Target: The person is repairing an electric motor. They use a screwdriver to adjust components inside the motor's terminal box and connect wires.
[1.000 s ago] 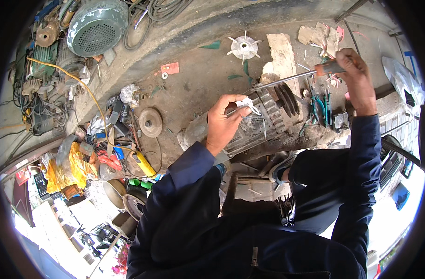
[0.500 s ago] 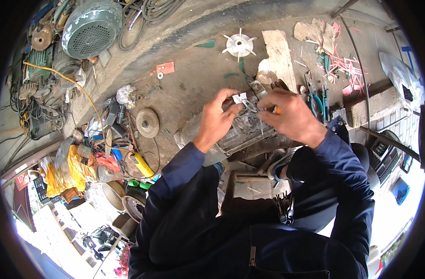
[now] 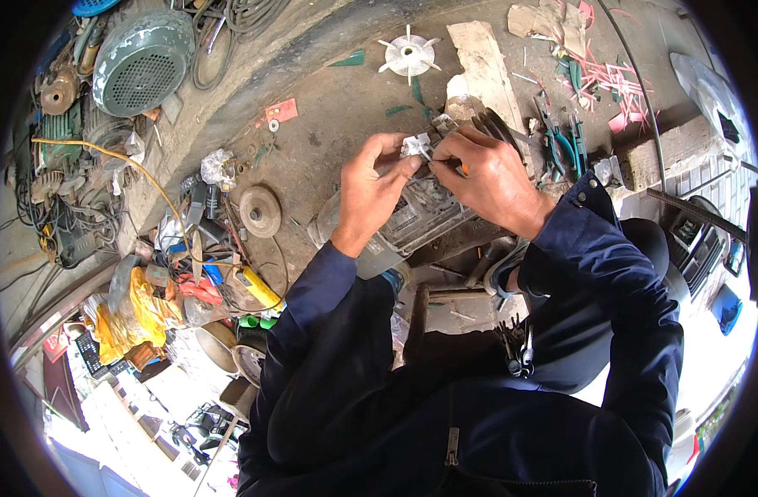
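Observation:
My left hand (image 3: 375, 186) pinches a small white connector (image 3: 414, 146) with wires, above a grey, ribbed electric motor (image 3: 412, 224) on the dirty concrete surface. My right hand (image 3: 486, 186) meets it from the right, thumb and forefinger at the wires, with the orange screwdriver handle (image 3: 465, 169) partly showing among its curled fingers; the rest of the tool is hidden. A dark pulley (image 3: 508, 132) sits at the motor's upper end, behind my right hand.
Pliers (image 3: 561, 145) lie to the right; a white fan wheel (image 3: 409, 55), cardboard (image 3: 486, 66) and pink scraps (image 3: 607, 87) behind. Left are a metal disc (image 3: 259, 212), a yellow tool (image 3: 259, 288), cables and a motor cover (image 3: 144, 66). A rusty bar (image 3: 690, 211) crosses at right.
My right hand has come down and left from out at the right with the screwdriver to the white connector. Both hands now meet over the motor; the whole view has shifted slightly.

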Tool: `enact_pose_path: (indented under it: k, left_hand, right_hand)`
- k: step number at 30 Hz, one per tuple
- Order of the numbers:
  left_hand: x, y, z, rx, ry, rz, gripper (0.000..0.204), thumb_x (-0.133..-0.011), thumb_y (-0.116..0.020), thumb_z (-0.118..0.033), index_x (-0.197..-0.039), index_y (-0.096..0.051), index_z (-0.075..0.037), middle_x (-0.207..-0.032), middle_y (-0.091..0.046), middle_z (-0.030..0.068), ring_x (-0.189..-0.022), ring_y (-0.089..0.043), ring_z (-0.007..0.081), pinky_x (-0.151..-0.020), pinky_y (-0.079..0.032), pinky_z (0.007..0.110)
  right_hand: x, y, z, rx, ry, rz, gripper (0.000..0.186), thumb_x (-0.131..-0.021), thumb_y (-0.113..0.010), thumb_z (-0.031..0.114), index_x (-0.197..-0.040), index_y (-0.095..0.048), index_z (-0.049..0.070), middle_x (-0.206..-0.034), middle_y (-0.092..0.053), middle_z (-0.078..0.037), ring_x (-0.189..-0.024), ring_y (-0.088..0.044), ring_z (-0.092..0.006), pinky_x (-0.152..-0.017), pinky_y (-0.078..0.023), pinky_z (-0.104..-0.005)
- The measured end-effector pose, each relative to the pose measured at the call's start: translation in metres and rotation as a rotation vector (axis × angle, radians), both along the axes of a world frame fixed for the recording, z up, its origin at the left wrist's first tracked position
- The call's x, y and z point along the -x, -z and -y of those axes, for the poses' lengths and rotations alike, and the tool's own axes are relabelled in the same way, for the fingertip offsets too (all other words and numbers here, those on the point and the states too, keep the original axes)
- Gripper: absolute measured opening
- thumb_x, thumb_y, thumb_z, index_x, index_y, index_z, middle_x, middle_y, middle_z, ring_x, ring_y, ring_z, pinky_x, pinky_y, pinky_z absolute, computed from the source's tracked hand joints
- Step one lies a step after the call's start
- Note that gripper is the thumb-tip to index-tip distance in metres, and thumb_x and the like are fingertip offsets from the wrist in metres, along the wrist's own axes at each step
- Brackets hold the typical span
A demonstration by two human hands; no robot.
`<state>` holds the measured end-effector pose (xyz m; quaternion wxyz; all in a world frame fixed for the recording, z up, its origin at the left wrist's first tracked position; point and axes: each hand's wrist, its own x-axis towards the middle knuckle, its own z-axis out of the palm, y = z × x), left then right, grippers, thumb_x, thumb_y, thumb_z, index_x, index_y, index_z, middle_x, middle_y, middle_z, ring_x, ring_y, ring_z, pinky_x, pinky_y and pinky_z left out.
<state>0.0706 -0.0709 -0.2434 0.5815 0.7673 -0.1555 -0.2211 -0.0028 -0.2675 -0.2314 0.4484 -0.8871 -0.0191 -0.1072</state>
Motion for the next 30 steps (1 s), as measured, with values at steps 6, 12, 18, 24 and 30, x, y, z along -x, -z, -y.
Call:
enact_pose_path:
  k: [6,12,18,24,30]
  left_hand:
    - [0.001,0.003,0.001,0.062,-0.053,-0.083,0.030,-0.093,-0.077,-0.002,-0.119,-0.065,0.003,-0.113,-0.072,0.0081,-0.104,-0.069,0.0140,-0.090,-0.058,0.028]
    - [-0.001,0.009,-0.001,0.026,-0.055,-0.071,0.029,-0.092,-0.077,-0.001,-0.118,-0.065,0.003,-0.111,-0.072,0.0074,-0.101,-0.068,0.0134,-0.089,-0.059,0.028]
    - [-0.001,0.010,-0.001,0.044,-0.042,-0.081,0.023,-0.096,-0.072,0.003,-0.117,-0.062,0.003,-0.111,-0.070,0.0052,-0.101,-0.065,0.0110,-0.089,-0.056,0.027]
    - [-0.001,0.009,-0.001,0.042,-0.055,-0.059,0.027,-0.092,-0.077,-0.002,-0.117,-0.066,0.002,-0.106,-0.071,0.0054,-0.095,-0.067,0.0106,-0.084,-0.059,0.027]
    - [-0.002,0.006,0.001,0.000,-0.043,-0.004,0.026,-0.094,-0.076,-0.003,-0.117,-0.067,0.003,-0.105,-0.073,0.0055,-0.092,-0.067,0.0099,-0.081,-0.058,0.027]
  right_hand:
    - [0.002,0.001,-0.001,-0.008,0.029,0.017,0.014,-0.087,-0.076,0.013,-0.091,-0.065,0.005,-0.087,-0.068,-0.013,-0.072,-0.070,-0.0384,-0.063,-0.057,-0.0457]
    - [0.011,-0.005,-0.002,-0.010,-0.018,-0.021,0.012,-0.087,-0.076,0.010,-0.095,-0.067,0.005,-0.088,-0.067,-0.014,-0.076,-0.069,-0.0375,-0.066,-0.056,-0.0443]
    - [0.010,-0.005,-0.005,0.007,0.039,-0.070,0.014,-0.086,-0.077,0.010,-0.096,-0.069,0.006,-0.087,-0.066,-0.014,-0.077,-0.069,-0.0359,-0.067,-0.056,-0.0432]
    - [0.002,0.001,-0.003,-0.027,0.030,-0.030,0.011,-0.084,-0.076,0.011,-0.090,-0.068,0.006,-0.086,-0.067,-0.014,-0.075,-0.069,-0.0366,-0.066,-0.056,-0.0440]
    - [-0.002,0.003,0.001,-0.116,-0.025,-0.066,0.009,-0.083,-0.075,0.012,-0.088,-0.069,0.006,-0.086,-0.068,-0.013,-0.076,-0.070,-0.0378,-0.067,-0.056,-0.0451]
